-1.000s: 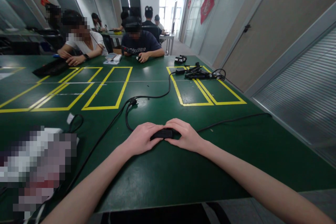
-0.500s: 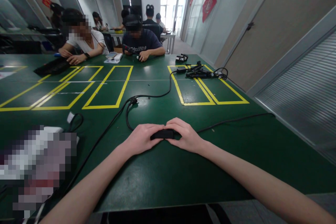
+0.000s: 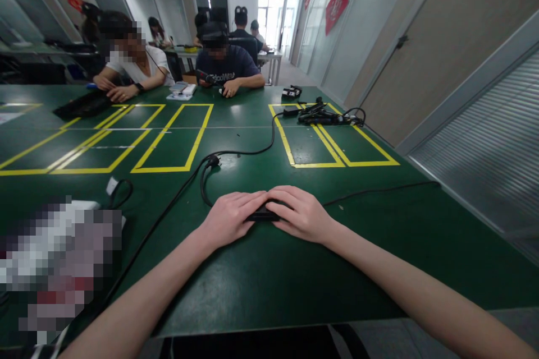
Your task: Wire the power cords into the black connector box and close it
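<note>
A black power adapter (image 3: 264, 216) lies low over the green table in front of me, mostly covered by fingers. My left hand (image 3: 229, 217) is closed around its left end, and my right hand (image 3: 303, 214) closes on the right end, with fingers across the top. The two hands' fingertips meet over the middle. From the left side a short black cord curls up to a plug (image 3: 214, 161). A thin black cable (image 3: 379, 189) runs off to the right from behind my right hand.
Yellow tape (image 3: 172, 137) marks rectangles on the table (image 3: 236, 297). Black cables and adapters (image 3: 320, 115) lie piled at the far right. A long black cord (image 3: 158, 221) crosses the table on the left, beside blurred packages (image 3: 71, 269). Two people (image 3: 229, 67) sit working opposite.
My fingers have moved up and over the adapter, covering more of its top. The adapter sits slightly tilted or lowered compared with before. Cords and pile stay put.
</note>
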The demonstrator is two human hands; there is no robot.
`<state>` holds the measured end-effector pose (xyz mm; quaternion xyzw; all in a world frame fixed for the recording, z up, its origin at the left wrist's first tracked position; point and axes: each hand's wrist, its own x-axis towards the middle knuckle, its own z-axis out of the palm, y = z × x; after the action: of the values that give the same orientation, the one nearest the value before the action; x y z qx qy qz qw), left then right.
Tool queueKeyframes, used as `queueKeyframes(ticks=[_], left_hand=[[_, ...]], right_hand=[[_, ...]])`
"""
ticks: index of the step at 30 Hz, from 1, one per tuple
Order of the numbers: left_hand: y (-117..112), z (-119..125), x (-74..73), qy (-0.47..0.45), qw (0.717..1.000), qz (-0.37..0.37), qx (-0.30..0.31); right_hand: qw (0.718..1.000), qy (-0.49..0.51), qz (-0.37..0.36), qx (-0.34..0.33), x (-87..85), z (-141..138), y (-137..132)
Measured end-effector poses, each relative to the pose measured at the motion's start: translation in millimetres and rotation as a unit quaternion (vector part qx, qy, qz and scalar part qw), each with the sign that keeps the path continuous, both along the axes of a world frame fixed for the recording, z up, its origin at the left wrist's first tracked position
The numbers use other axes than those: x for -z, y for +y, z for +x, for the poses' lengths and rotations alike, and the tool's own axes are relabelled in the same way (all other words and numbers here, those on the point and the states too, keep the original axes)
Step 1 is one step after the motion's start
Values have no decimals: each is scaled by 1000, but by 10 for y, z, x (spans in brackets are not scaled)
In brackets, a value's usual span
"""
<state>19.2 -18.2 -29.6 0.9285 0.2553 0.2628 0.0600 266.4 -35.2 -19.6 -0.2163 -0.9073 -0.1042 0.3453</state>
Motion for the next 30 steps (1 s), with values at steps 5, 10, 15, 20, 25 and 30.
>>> queueKeyframes(ticks=[5,10,15,20,25,30], left_hand=[[-78,27,-84,-49,992,-112,-15],[-125,54,-182,-67,937,-341,-29],[-70,21,-126,-42,983,-174,-50],[-43,9,-71,-8,999,9,-46],[-59,39,-111,-61,996,2,-58],[-62,44,-104,-33,999,6,-33]], right_hand=[[994,-59,96,-11,0,76,16],[988,-57,138,-42,5,66,58],[997,-50,-50,-21,9,62,90],[989,18,-143,26,78,39,66],[996,0,-69,48,20,-3,51],[993,33,-110,18,8,-39,24]])
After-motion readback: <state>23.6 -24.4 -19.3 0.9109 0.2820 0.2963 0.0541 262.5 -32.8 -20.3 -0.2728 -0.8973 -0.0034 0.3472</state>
